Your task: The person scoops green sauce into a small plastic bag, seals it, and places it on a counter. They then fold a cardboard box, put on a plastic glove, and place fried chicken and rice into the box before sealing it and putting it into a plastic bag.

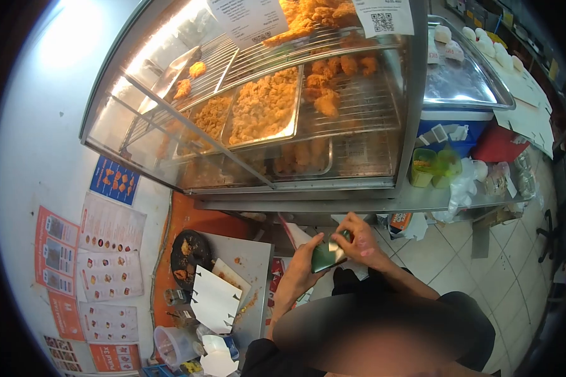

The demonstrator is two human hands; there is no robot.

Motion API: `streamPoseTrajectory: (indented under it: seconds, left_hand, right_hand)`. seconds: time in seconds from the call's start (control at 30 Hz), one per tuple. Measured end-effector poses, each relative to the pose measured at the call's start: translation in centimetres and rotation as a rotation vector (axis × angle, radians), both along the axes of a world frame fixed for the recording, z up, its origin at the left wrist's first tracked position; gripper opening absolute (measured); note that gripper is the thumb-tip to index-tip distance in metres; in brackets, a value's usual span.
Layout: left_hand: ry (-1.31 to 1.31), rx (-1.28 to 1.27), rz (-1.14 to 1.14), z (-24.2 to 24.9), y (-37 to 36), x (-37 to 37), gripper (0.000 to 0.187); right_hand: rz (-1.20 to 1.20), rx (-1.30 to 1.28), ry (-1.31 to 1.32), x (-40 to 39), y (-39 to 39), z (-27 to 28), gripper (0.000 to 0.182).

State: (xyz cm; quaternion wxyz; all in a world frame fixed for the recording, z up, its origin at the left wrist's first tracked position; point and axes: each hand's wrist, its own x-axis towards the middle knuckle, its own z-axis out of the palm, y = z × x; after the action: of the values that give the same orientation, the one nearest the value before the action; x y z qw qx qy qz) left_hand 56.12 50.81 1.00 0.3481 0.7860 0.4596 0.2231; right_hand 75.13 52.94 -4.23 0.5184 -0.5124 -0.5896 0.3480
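Both hands are held together in front of the body, below the glass display case [339,187]. My left hand [300,271] is closed round the side of a dark green flat object [324,259]. My right hand [358,242] is closed at the object's upper right, its fingers on a small pale piece [333,247] lying against it. What exactly the green object is cannot be made out. A white and red sheet edge [295,232] shows just behind the left hand.
The case holds trays of fried food [264,107]. At lower left, a metal table [258,251] bears a black round pan [190,251], white card [215,300] and a clear plastic tub [173,345]. To the right stand a metal tray [462,81] and green cups [423,166].
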Motion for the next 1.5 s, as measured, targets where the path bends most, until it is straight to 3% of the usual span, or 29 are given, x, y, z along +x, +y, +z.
streamPoseTrajectory:
  seconds: [0.07, 0.1, 0.23, 0.3, 0.33, 0.37, 0.43, 0.47, 0.5, 0.53, 0.6, 0.63, 0.67, 0.73, 0.77, 0.9, 0.97, 1.0, 1.07, 1.13, 1.17, 1.2, 1.27, 1.3, 1.37, 1.4, 1.43, 1.47, 1.5]
  left_hand:
    - [0.02, 0.083, -0.064, 0.1, 0.4, -0.1, 0.081]
    - [0.037, 0.033, -0.13, 0.7, 0.5, 0.1, 0.082]
    - [0.008, -0.013, -0.292, 1.0, 0.6, -0.1, 0.08]
    - [-0.073, -0.087, -0.341, 2.9, 0.7, -0.8, 0.076]
    - [-0.153, -0.17, -0.398, 3.6, 0.7, -1.5, 0.073]
    - [-0.304, -0.234, -0.469, 3.1, 0.9, -2.5, 0.065]
    - [-0.581, -0.121, -0.394, 1.7, 0.8, -3.9, 0.068]
    - [-0.527, 0.109, -0.193, 1.5, 0.5, -4.1, 0.065]
    - [-0.433, 0.268, 0.123, 1.6, 0.4, -4.0, 0.065]
    - [-0.558, 0.261, 0.403, 0.3, 0.1, -4.4, 0.067]
    - [-0.933, 0.062, 0.398, -0.5, -1.6, -6.1, 0.081]
    - [-0.812, 0.091, 0.502, -0.7, -2.8, -6.0, 0.083]
    - [-0.689, 0.103, 0.599, -0.8, -4.0, -6.0, 0.084]
    - [-1.058, -0.106, 0.679, -1.5, -6.3, -7.3, 0.081]
    - [-1.256, -0.135, 0.707, -2.4, -7.2, -7.9, 0.079]
    - [-1.143, -0.059, 0.946, -6.3, -11.4, -8.2, 0.072]
    - [-1.565, -0.29, 1.279, -9.0, -14.7, -10.0, 0.065]
    - [-1.683, -0.12, 1.284, -11.1, -17.0, -11.0, 0.056]
    - [-1.723, 0.025, 1.541, -10.8, -20.4, -12.3, 0.058]
    - [-1.621, 0.169, 1.707, -12.6, -24.3, -12.9, 0.061]
    - [-1.605, 0.222, 1.803, -12.8, -25.5, -13.0, 0.06]
    - [-1.578, 0.224, 1.828, -12.8, -27.1, -14.3, 0.06]
    - [-1.608, 0.463, 1.978, -13.4, -27.7, -14.4, 0.06]
    - [-1.586, 0.525, 2.024, -13.1, -27.4, -15.0, 0.053]
    - [-1.63, 0.544, 2.079, -14.1, -27.3, -16.1, 0.05]
    - [-1.685, 0.522, 2.09, -14.7, -27.2, -16.8, 0.048]
    - [-1.652, 0.544, 2.158, -15.1, -26.7, -17.7, 0.046]
    - [-1.627, 0.563, 2.216, -15.8, -25.8, -19.0, 0.044]
    - [-1.572, 0.576, 2.197, -16.5, -25.1, -20.4, 0.043]
  right_hand:
    - [0.364, 0.115, 0.12, 0.2, -0.1, -0.3, 0.017]
    - [0.664, -0.199, 0.046, 1.4, 0.4, -0.2, 0.019]
    - [0.764, -0.413, 0.38, 1.7, 0.4, 0.3, 0.034]
    - [0.533, -0.377, 0.613, 2.1, 1.5, 0.0, 0.045]
    - [0.547, -0.393, 0.6, 2.2, 2.2, -1.4, 0.045]
    - [0.537, -0.288, 0.269, 2.5, 3.1, -3.7, 0.046]
    - [0.821, -0.399, -0.246, 3.5, 4.3, 1.4, 0.045]
    - [0.884, -0.42, -0.272, 3.4, 4.3, 0.4, 0.045]
    - [0.792, -0.49, 0.022, 3.5, 4.6, -1.3, 0.043]
    - [0.691, -0.578, 0.299, 3.4, 4.9, -2.4, 0.042]
    - [0.449, -0.668, 0.208, 1.7, 5.5, -1.5, 0.044]
    - [0.354, -0.589, 0.271, 0.6, 5.0, -1.6, 0.045]
    - [0.442, -0.633, 0.221, 0.0, 4.8, -1.6, 0.045]
    - [0.866, -0.694, 0.675, -1.2, 5.0, -1.2, 0.048]
    - [0.961, -0.656, 0.742, -3.2, 4.6, -0.7, 0.046]
    - [1.252, -0.882, 0.496, -11.5, 3.8, -4.2, 0.043]
    - [1.374, -0.949, 0.256, -15.6, 3.4, -3.9, 0.035]
    - [1.364, -0.904, 0.31, -18.1, 3.0, -4.2, 0.024]
    - [1.19, -0.919, 0.323, -24.1, 3.6, -5.5, 0.018]
    - [1.046, -1.002, 0.351, -32.1, 4.8, -11.6, 0.022]
    - [1.039, -0.749, -0.126, -36.5, 5.7, -12.4, 0.028]
    - [0.874, -0.014, -0.036, -46.4, 5.5, -20.7, 0.033]
    - [0.493, 0.331, -0.654, -53.8, 4.1, -21.7, 0.039]
    - [0.531, 0.339, -0.64, -56.8, 4.3, -22.5, 0.039]
    - [1.009, -0.142, -0.456, -60.7, 5.2, -25.1, 0.045]
    - [1.226, -0.459, -0.561, -60.8, 5.7, -20.6, 0.045]
    - [1.304, -0.434, -0.39, -61.5, 6.3, -20.8, 0.049]
    - [1.116, -0.347, -0.277, -61.3, 5.9, -20.1, 0.049]
    - [1.15, -0.093, -0.163, -62.9, 9.2, -27.5, 0.061]
